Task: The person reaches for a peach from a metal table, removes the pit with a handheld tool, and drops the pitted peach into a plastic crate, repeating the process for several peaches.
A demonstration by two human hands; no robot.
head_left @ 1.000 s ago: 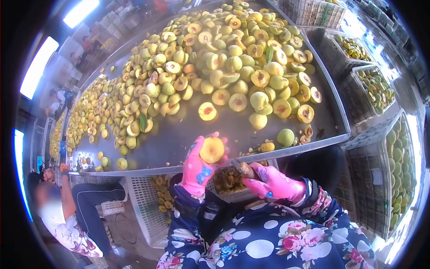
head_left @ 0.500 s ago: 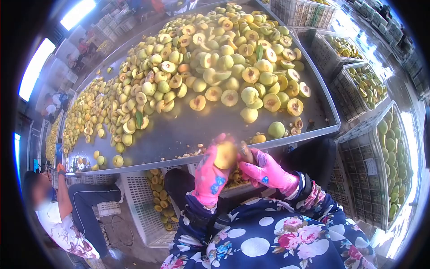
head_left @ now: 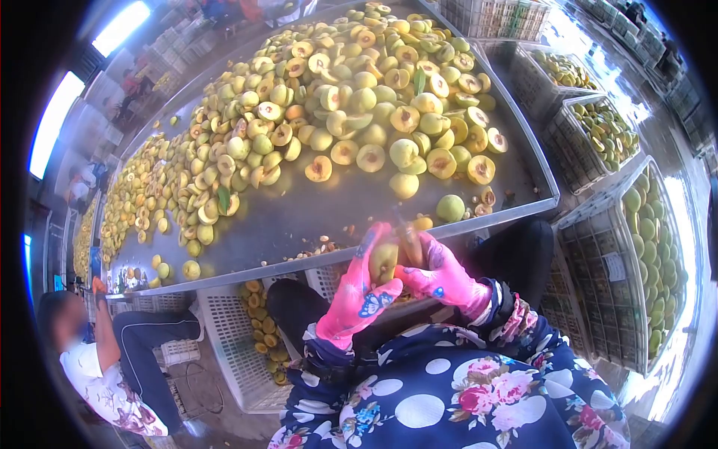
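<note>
My left hand (head_left: 363, 293), in a pink glove with a blue butterfly print, is closed around a yellow-green fruit half (head_left: 384, 262) just off the front edge of the metal table (head_left: 321, 263). Close to its right, my right hand (head_left: 446, 278), also gloved in pink, grips a tool with a brownish handle (head_left: 410, 245). The tool's upper end is blurred. Both hands nearly touch at the fruit. Many halved fruits (head_left: 370, 157) lie heaped on the table beyond, some with pits showing.
A white crate (head_left: 232, 337) holding fruit halves stands below the table on the left. Filled crates (head_left: 609, 273) are stacked at the right. A co-worker (head_left: 105, 367) sits at the lower left. A whole green fruit (head_left: 450, 208) rests near the table's front edge.
The fruit in my left hand has turned and sits slightly lower, showing a narrower side. My right hand's tool is more upright beside it. The view has shifted slightly.
</note>
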